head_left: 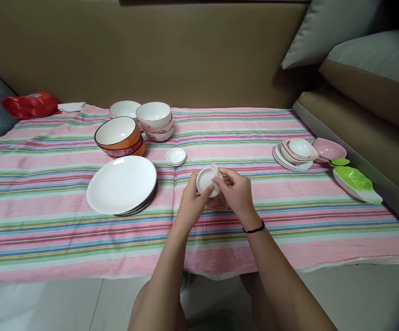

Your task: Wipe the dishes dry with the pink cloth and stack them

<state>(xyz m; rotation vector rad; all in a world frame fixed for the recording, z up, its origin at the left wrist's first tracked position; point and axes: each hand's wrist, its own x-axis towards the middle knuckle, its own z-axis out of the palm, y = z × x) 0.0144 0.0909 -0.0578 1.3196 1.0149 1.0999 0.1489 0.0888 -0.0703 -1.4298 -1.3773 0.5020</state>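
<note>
Both hands meet over the middle of the striped cloth (289,230). My left hand (193,202) and my right hand (235,192) are closed together on a small white dish (206,178), held tilted just above the cloth. A black band circles my right wrist. Just beyond the hands sits a small stack of white saucers (176,156). To the left lies a stack of white plates (121,185).
Orange bowls (118,135) and white patterned bowls (154,118) stand at the back left. At the right are small pink-rimmed plates (294,154), a pink bowl (329,149) and a green leaf dish (356,183). A red bag (30,105) lies far left; cushions sit behind.
</note>
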